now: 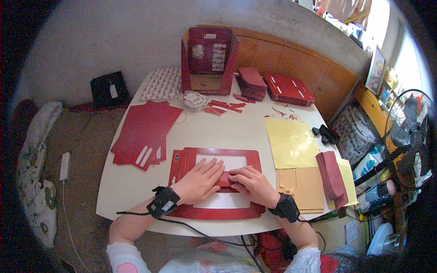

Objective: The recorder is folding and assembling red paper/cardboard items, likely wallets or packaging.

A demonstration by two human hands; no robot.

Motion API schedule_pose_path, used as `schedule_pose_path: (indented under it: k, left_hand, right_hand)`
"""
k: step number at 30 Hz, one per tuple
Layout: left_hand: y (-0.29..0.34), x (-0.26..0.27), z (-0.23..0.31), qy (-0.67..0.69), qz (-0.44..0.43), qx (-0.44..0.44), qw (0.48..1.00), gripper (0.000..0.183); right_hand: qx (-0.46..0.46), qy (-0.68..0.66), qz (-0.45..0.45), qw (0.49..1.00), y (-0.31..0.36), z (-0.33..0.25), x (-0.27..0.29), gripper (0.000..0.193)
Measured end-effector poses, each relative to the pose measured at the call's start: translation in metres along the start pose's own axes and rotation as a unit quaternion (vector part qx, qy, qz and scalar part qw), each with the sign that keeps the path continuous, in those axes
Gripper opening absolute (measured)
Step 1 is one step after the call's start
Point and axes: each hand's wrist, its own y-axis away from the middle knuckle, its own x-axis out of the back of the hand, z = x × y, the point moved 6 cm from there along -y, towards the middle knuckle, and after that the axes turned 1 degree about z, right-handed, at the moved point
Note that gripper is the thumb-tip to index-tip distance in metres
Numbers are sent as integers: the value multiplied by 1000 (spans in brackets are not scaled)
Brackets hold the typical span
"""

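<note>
A flat red card frame with white rectangular areas lies at the table's near edge. Across its middle is a small red paper piece, partly hidden by my fingers. My left hand lies flat on the frame, fingers stretched and pointing away, their tips beside the red piece. My right hand has its fingers bent around the right end of that piece. A black band with a cable sits on each wrist.
Red sheets lie to the left; a red open-front box, stacked red cards and paper scraps are behind. Yellow sheets, brown card and dark red pieces lie right. A fan stands beyond.
</note>
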Motion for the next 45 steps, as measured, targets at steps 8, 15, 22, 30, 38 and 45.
schedule_pose_path:
  k: [8, 15, 22, 30, 38, 45]
  left_hand:
    - [-6, 24, 3, 99, 99, -22, 990, 36]
    - [-6, 21, -1, 149, 97, -25, 984, 23]
    - [-6, 17, -1, 159, 98, -26, 982, 21]
    - [-6, 22, -2, 158, 103, -34, 982, 21]
    - [-5, 18, 0, 156, 113, -39, 981, 21]
    - [-6, 18, -2, 156, 94, -34, 983, 20]
  right_hand:
    - [-8, -39, 10, 999, 0, -1, 7, 30]
    - [-16, -36, 10, 999, 2, 4, 5, 27]
    - [-13, -35, 0, 999, 3, 5, 2, 24]
    - [-6, -35, 11, 999, 2, 4, 3, 24]
    - [-10, -28, 1, 1000, 3, 2, 2, 24]
    - [-8, -17, -4, 1000, 2, 2, 1, 23]
